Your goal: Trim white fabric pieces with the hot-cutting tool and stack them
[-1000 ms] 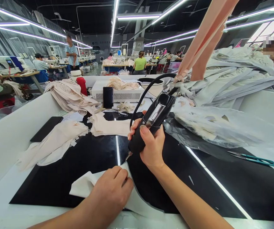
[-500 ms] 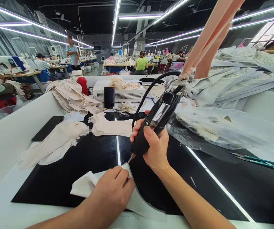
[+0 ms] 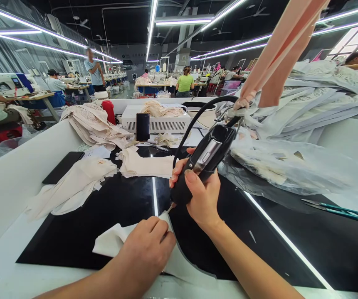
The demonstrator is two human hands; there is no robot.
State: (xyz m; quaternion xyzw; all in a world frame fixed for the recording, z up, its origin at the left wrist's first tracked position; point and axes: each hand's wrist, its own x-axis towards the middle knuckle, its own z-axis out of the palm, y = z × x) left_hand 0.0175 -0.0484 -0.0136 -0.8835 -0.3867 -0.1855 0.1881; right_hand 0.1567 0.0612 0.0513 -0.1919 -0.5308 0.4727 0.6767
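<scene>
My right hand (image 3: pixel 202 195) is wrapped round a black handheld tool (image 3: pixel 208 153) with a silver lever, tilted so its thin metal tip points down and left. A black cable (image 3: pixel 191 124) and pink straps (image 3: pixel 278 54) run up from its top end. My left hand (image 3: pixel 150 249) pinches a pale fabric piece (image 3: pixel 185 263) on the black mat (image 3: pixel 82 236), its fingers closed near the upper edge. The tool's tip meets the fabric's top corner, just above my left fingers.
Cream fabric pieces (image 3: pixel 149 166) lie behind my hands. Teal snips (image 3: pixel 337 209) rest at the right, near a plastic bag (image 3: pixel 291 166). A phone (image 3: pixel 143 127) stands before a white box (image 3: pixel 163 124); a black flat object (image 3: pixel 63 167) lies left. People sit farther back.
The upper end of the tool and the pink straps have shifted slightly to the right. Both hands and the fabric look almost unmoved.
</scene>
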